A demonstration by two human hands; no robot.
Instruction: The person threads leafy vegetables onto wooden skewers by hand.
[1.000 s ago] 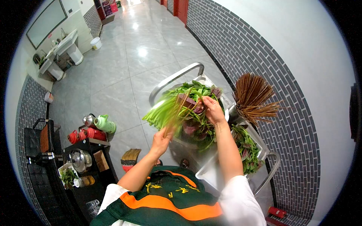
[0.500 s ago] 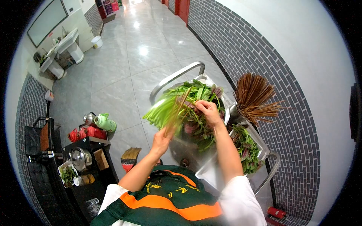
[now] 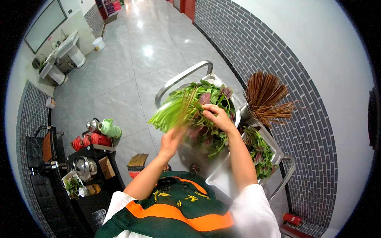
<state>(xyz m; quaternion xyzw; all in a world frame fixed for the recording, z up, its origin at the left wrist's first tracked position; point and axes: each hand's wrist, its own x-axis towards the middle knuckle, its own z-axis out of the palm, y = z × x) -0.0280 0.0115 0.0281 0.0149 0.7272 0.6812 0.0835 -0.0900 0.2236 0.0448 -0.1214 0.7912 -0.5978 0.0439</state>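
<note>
My left hand [image 3: 170, 139] is closed round the lower end of several thin brown sticks [image 3: 188, 104], blurred, which point up over the vegetables. My right hand [image 3: 217, 117] is over the heap, its thumb and fingers drawn together at the leaves; what is between them is too small to make out. Beneath both hands, green and purple leafy vegetables [image 3: 216, 95] fill a round container. Pale green stems [image 3: 164, 117] hang out at its left side. To the right, a metal holder [image 3: 247, 116] carries a thick bundle of brown sticks [image 3: 265, 95].
A metal trolley handle [image 3: 180, 79] curves behind the heap. More leafy vegetables [image 3: 258, 154] lie in a white tray [image 3: 214, 178] at the right, near the brick-patterned wall [image 3: 305, 131]. At the left, a black cart [image 3: 95, 198] holds a kettle [image 3: 84, 168]; flasks [image 3: 110, 129] stand behind it.
My right hand's fingers have loosened slightly and shifted a little left. My left hand is slightly higher, and the sticks in it are still blurred. The whole view has shifted slightly.
</note>
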